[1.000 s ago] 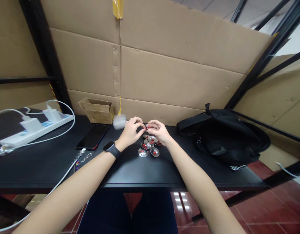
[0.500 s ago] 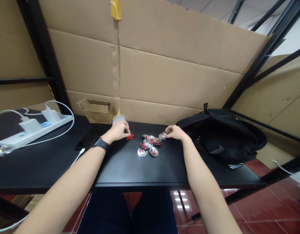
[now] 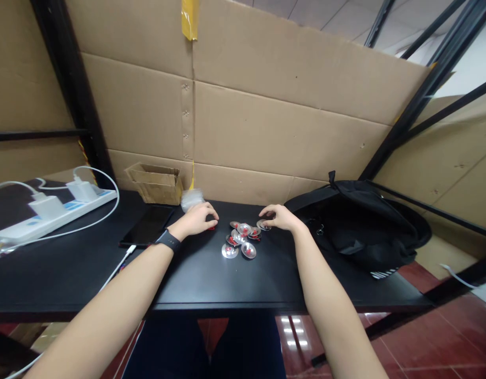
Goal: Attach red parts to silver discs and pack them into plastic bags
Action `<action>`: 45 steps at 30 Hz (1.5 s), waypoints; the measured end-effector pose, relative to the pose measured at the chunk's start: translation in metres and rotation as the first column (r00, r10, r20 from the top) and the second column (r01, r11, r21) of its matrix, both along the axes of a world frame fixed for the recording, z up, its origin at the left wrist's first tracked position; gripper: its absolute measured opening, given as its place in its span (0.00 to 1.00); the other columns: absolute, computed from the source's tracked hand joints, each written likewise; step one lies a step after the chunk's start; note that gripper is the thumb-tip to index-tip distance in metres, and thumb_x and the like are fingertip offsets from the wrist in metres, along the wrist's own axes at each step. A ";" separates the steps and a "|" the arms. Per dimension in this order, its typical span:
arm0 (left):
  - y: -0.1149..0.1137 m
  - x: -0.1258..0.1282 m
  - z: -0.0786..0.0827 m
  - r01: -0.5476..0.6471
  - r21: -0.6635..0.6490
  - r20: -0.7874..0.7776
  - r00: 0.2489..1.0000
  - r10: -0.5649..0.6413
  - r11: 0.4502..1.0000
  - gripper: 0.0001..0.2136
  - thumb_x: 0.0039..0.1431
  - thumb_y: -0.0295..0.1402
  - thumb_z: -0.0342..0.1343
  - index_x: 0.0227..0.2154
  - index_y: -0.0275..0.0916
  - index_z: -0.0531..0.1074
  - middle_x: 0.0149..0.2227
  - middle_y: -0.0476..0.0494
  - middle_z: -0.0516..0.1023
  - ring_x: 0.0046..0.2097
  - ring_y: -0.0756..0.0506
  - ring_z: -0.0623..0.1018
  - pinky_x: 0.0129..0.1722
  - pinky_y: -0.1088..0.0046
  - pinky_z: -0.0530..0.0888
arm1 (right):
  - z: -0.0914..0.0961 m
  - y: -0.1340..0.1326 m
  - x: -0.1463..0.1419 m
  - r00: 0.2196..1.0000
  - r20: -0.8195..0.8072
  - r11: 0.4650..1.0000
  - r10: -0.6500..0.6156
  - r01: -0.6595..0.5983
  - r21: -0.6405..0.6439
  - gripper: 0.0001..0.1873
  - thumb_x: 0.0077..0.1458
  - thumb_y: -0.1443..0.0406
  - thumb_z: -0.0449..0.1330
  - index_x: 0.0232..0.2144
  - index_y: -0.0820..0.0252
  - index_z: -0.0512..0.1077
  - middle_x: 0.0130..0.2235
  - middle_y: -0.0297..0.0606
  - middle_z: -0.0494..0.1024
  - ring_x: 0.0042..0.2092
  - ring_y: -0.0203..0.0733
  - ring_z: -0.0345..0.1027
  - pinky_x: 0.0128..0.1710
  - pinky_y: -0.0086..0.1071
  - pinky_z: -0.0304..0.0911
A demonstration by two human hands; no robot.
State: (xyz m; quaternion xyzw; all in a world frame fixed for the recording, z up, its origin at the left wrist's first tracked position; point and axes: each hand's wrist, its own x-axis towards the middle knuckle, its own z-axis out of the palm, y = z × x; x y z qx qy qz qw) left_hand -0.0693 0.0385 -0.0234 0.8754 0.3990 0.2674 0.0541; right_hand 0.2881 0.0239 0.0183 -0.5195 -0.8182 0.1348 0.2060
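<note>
Several small silver finger cymbals with red straps at their centres lie in an overlapping heap on the black tabletop. My left hand, wearing a black wristband, hovers left of the heap. Its fingers are curved, thumb and forefinger a little apart. Red straps lie under its fingertips, mostly covered by them. On the right, my right hand is over a few plain cymbals at the heap's edge. Its fingers are bent and apart, with nothing visible between them.
A black bag stands on the right. At the left are a dark phone on a white cable, a small cardboard box and a white power strip. A clear plastic bundle sits behind my left hand.
My left hand has moved slightly right, covering more of the red straps. My right hand's fingers have lifted off the plain cymbals and spread. The view has shifted a little.
</note>
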 end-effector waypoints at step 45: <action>-0.024 0.050 0.009 0.068 -0.029 0.568 0.822 -0.040 0.997 0.08 0.65 0.35 0.53 0.40 0.40 0.75 0.50 0.40 0.71 0.55 0.42 0.73 0.61 0.61 0.67 | -0.011 -0.030 -0.113 0.605 -0.783 0.937 0.146 -0.339 -0.088 0.33 0.46 0.55 0.73 0.54 0.55 0.74 0.52 0.42 0.80 0.44 0.46 0.79 0.46 0.40 0.76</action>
